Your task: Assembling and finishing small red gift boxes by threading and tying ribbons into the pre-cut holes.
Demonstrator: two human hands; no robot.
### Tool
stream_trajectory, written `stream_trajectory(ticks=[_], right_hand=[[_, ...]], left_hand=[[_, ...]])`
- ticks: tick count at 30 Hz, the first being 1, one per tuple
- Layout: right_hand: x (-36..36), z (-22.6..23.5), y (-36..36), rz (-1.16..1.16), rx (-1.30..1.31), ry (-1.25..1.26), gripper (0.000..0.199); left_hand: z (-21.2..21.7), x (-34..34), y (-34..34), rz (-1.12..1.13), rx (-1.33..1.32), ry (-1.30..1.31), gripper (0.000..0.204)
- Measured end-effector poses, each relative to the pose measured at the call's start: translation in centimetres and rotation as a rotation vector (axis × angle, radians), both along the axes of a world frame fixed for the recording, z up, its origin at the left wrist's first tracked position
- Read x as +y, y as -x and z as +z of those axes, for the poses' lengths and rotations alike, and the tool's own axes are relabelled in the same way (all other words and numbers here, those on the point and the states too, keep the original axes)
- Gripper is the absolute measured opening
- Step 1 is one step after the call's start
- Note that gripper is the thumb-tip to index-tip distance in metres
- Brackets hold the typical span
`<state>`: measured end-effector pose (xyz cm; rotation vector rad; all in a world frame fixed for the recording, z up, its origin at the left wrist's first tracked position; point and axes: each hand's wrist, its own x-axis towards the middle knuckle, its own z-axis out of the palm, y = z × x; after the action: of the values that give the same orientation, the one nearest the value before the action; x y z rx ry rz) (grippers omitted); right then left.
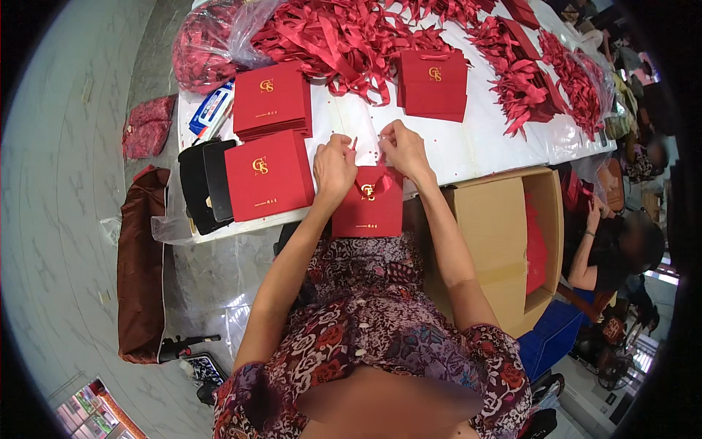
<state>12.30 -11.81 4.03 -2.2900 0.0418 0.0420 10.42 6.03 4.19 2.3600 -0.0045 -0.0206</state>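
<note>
A red paper gift bag [367,218] with a gold emblem lies at the table's near edge, close to my body. Red ribbon shows at its upper edge. Just beyond the bag, my left hand [336,167] is closed in a pinch, with a ribbon end sticking up from its fingers. My right hand [406,152] pinches red ribbon opposite it, a short gap away. Two stacks of red bags, a nearer one [267,175] and a farther one [270,101], sit left of my hands. Another pile of red bags [433,88] lies beyond my right hand.
A heap of red ribbons [329,47] spreads across the white-covered table [512,152]. More ribboned bags [523,88] lie at the far right. An open cardboard box [486,227] with red contents stands right of me. Black cases [212,183] edge the left side. Another person [610,256] sits at right.
</note>
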Motion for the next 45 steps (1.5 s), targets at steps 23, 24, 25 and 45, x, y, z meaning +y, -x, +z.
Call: stream_trajectory(ticks=[23, 24, 25, 45], right_hand=[[2.0, 0.4, 1.8, 0.050, -0.141, -0.296, 0.013], [1.7, 0.4, 1.7, 0.001, -0.152, -0.279, 0.013], [1.4, 0.0, 1.6, -0.017, -0.160, -0.265, 0.012], [0.0, -2.4, -1.5, -0.384, -0.052, -0.727, 0.008]], left_hand=[[-0.4, 0.6, 3.3, -0.029, -0.304, 0.160, 0.034], [0.1, 0.7, 3.9, -0.053, -0.176, 0.274, 0.040], [0.6, 0.8, 4.5, -0.053, -0.175, 0.274, 0.040], [2.5, 1.3, 10.4, 0.036, 0.165, 0.840, 0.027]])
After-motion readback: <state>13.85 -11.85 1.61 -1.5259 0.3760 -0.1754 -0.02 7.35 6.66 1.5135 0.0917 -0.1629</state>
